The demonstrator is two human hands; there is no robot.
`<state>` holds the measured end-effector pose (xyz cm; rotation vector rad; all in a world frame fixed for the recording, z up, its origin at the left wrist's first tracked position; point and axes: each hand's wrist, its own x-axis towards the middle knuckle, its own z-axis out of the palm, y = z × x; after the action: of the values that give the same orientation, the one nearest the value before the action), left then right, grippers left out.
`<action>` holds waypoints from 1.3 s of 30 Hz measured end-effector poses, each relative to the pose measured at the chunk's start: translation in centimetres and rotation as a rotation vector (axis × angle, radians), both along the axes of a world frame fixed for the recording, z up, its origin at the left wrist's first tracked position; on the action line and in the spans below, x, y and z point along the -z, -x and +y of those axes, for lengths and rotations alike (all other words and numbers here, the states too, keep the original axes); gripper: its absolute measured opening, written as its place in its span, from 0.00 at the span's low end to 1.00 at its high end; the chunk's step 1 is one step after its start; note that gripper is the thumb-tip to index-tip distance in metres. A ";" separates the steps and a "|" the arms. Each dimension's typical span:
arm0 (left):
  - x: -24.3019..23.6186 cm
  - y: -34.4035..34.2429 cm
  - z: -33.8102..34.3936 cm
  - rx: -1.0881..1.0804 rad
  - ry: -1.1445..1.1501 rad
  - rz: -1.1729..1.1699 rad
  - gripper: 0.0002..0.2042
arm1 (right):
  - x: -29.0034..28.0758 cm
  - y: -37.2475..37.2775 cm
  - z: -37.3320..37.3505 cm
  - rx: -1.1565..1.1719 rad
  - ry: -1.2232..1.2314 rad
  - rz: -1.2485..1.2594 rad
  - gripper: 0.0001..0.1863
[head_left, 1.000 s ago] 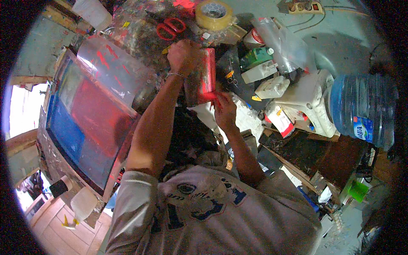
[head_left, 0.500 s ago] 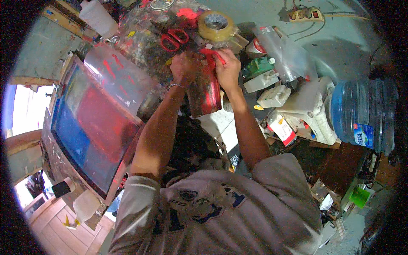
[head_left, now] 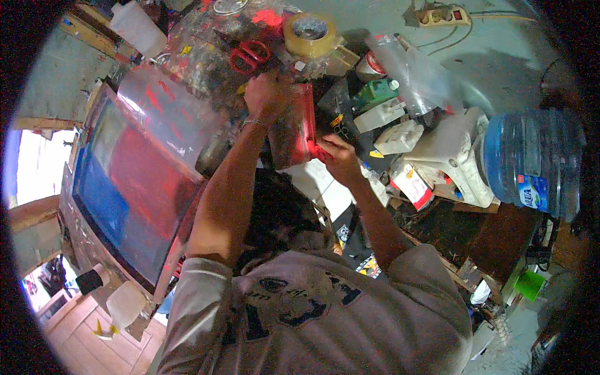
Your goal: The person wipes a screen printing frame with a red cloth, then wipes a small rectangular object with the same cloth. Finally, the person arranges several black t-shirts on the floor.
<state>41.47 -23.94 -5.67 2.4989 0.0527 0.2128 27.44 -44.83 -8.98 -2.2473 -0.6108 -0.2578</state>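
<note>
My left hand [head_left: 265, 94] is closed on the upper left part of a red-smeared board [head_left: 287, 142], below the red-handled scissors [head_left: 249, 57]. My right hand [head_left: 334, 153] pinches a small bright red piece [head_left: 317, 152], seemingly a rag, against the board's lower right edge. The board's right side carries a long red streak. A wide roll of clear tape [head_left: 309, 34] lies beyond my hands.
A screen frame [head_left: 169, 244] and plastic sheet [head_left: 162, 106] are on my left. Bottles [head_left: 369, 94], clear bags [head_left: 409, 69], a white container [head_left: 465, 175] and a large blue water jug [head_left: 525, 150] crowd the right. A power strip [head_left: 440, 15] is at the back.
My right hand and the red piece went from the board's lower right up to its top, then back down along its right edge. My left hand stayed on the board, shifting slightly.
</note>
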 end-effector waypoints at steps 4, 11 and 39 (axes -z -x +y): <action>-0.6 -0.1 0.7 0.008 0.023 0.060 0.19 | -3.6 -5.8 -0.9 0.179 -0.098 0.141 0.13; 2.2 -0.9 0.6 -0.015 -0.048 -0.011 0.16 | -2.6 -10.9 3.6 0.198 -0.153 -0.115 0.16; 1.9 -0.8 0.8 -0.029 0.013 0.075 0.18 | -4.8 -11.6 1.8 0.168 -0.155 -0.104 0.15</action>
<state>42.31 -23.14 -7.53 2.4936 0.1205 0.1300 39.01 -42.99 -4.20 -2.1473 -0.4394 -0.4920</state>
